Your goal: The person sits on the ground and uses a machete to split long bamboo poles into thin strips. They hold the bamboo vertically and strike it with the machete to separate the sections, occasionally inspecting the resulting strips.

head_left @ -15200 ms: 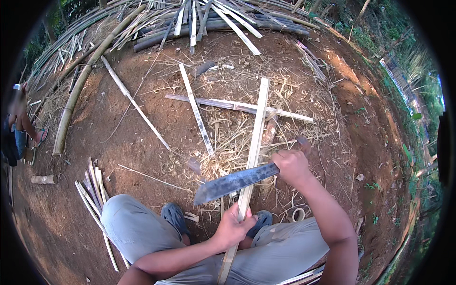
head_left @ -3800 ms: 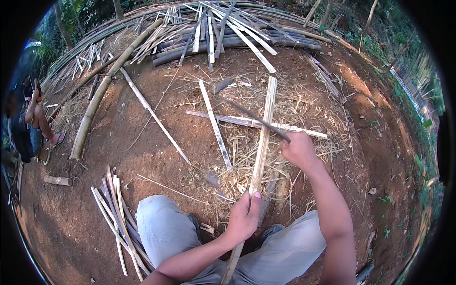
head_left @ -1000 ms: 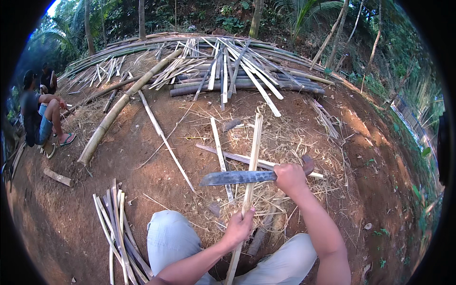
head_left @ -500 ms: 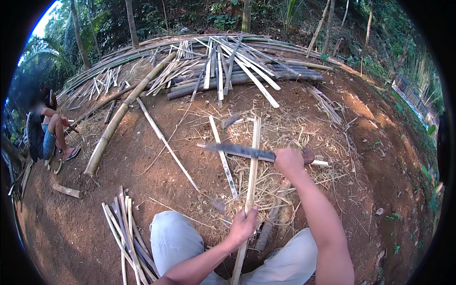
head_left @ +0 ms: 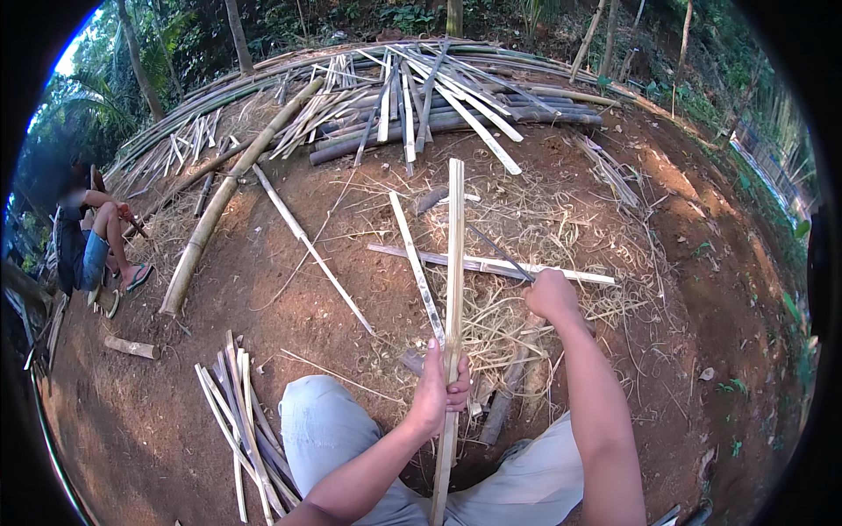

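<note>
the bare dirt ground carries everything, and it is sorted by kind: a heap of long bamboo poles lies across its far edge, one thick pole runs toward the far left, and a bundle of finished slats sits by the near left, just beside the knee, likely kept within reach and apart from the raw stock. straw-like shavings cover the middle, around the work spot.

another person sits at the far left edge, well apart.

the strip stands almost upright between the knees, leaning away. the left hand is wrapped tight round it low down, which steadies it so the top is free for the blade. the right hand is fisted round the handle of a knife, whose thin dark blade slants up-left toward the strip; whether it touches the strip cannot be told.
</note>
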Motion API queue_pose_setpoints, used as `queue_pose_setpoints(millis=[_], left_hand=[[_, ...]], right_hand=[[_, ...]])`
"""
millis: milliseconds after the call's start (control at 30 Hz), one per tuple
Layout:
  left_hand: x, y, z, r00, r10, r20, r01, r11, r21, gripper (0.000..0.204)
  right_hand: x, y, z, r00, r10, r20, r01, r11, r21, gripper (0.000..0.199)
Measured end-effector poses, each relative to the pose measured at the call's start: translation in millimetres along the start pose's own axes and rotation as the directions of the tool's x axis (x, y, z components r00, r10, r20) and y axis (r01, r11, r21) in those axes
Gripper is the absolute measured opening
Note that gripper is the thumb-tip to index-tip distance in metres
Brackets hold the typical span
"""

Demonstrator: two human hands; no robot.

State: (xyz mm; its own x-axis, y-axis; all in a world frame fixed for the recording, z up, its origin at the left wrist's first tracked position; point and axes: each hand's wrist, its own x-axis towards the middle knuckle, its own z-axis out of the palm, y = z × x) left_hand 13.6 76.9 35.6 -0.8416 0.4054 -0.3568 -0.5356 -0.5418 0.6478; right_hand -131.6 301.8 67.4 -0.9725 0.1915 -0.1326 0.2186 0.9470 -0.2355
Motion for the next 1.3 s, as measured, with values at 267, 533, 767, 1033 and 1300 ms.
queue_pose_setpoints(millis=[267, 533, 767, 1033, 1300], left_hand=[[-5, 5, 0, 1.000, 0.014, -0.004, -0.014, 1.000, 0.002, 0.046], [-5, 6, 12, 0.992, 0.127, -0.012, -0.127, 0.992, 0.021, 0.027], [-11, -3, 9, 0.991, 0.134, -0.003, -0.134, 0.991, -0.013, 0.026], [-14, -24, 11, 0.989, 0.143, -0.027, -0.143, 0.990, -0.018, 0.031], [-12, -37, 10, 0.988, 0.148, -0.044, -0.145, 0.988, 0.055, 0.037]], right_hand=[[-68, -7, -19, 0.971, -0.143, -0.192, 0.208, 0.903, 0.375, 0.029], [-105, -21, 1, 0.802, -0.534, -0.268, 0.566, 0.823, 0.053, 0.015], [-112, -34, 17, 0.675, -0.683, -0.278, 0.714, 0.700, 0.013, 0.010], [-92, -29, 24, 0.615, -0.735, -0.284, 0.739, 0.663, -0.116, 0.013], [-42, -21, 12, 0.709, -0.593, -0.382, 0.587, 0.796, -0.147, 0.010]])
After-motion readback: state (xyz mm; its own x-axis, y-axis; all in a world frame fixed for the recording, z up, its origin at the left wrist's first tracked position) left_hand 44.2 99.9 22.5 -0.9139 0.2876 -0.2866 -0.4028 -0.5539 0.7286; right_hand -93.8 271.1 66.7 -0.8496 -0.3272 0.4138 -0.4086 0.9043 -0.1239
